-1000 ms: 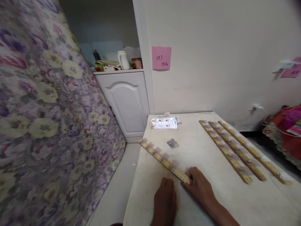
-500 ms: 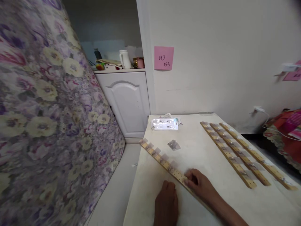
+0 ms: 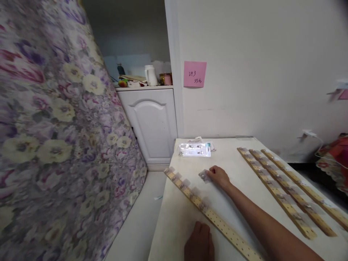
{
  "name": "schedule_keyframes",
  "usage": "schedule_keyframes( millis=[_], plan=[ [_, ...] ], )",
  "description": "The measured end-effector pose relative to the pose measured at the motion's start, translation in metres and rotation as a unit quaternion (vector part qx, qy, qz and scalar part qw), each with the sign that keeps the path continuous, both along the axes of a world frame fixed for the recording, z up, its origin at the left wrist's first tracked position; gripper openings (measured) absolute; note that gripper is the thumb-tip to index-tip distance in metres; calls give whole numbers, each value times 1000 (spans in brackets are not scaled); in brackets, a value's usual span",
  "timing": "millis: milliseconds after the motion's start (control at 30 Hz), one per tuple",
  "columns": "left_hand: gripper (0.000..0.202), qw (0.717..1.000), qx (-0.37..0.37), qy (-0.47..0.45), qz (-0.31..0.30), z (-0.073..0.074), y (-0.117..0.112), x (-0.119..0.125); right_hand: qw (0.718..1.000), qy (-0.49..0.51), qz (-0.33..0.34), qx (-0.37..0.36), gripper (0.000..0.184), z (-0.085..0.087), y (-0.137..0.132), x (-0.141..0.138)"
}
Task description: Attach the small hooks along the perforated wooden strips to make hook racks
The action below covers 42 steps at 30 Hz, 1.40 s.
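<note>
My right hand (image 3: 218,176) reaches across the table, its fingers closed at the edge of a small cluster of clear plastic pieces with metal parts (image 3: 203,175). The fingertips touch one piece; how firmly they grip it is hard to see. My left hand (image 3: 199,242) rests near the front edge with its fingers curled shut, beside a long wooden strip with rows of holes (image 3: 227,232). Similar clear pieces (image 3: 196,192) stand along the far half of that strip. Its near half shows bare holes and runs out under the bottom of the view.
Three more wooden strips (image 3: 274,186) fitted with clear pieces lie along the right side of the white table (image 3: 176,217). Clear packaging (image 3: 194,149) lies at the back left. A floral curtain (image 3: 81,152) hangs at the left, with a white cabinet (image 3: 150,127) behind.
My right hand has left the wooden strip and moved up and away to the cluster of clear pieces. My left hand stays curled beside the strip. The view has shifted slightly.
</note>
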State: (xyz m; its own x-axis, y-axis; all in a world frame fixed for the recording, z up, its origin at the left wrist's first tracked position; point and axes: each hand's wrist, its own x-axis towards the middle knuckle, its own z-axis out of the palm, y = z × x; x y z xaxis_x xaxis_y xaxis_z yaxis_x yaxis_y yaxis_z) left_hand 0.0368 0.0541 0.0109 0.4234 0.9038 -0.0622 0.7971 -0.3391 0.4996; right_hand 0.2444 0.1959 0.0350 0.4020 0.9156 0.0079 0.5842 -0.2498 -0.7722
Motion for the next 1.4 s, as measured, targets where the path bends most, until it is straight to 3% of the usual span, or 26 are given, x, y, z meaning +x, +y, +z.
schedule_keyframes(
  millis=[200, 400, 567, 767, 967, 1067, 1267, 1400],
  plan=[
    [28, 1000, -4, 21, -9, -9, 3, 1, 999, -2, -39, -17, 7, -3, 3, -8],
    [27, 1000, -8, 14, -14, 8, 1, -1, 997, 65, -35, 7, 9, -6, -8, 5],
    [27, 1000, -3, 3, -16, 24, -3, -3, 991, 132, -12, 22, 20, -10, -46, 24],
    [27, 1000, 20, 11, -16, 22, -6, -3, 967, 254, 13, 11, 22, -22, -98, 41],
    [27, 999, 30, 20, -18, 23, -5, -2, 987, 124, -47, 95, 17, -24, -107, 44],
    [26, 999, 33, 12, -17, 24, -5, -2, 984, 123, -63, 112, 18, -22, -110, 43],
    [26, 992, 20, -122, -17, 28, -9, 0, 961, 237, -53, 131, 19, -6, -130, 29],
    [21, 961, -51, -270, 5, 36, -12, 4, 949, 292, -15, 117, 19, 12, -147, 5]
  ],
)
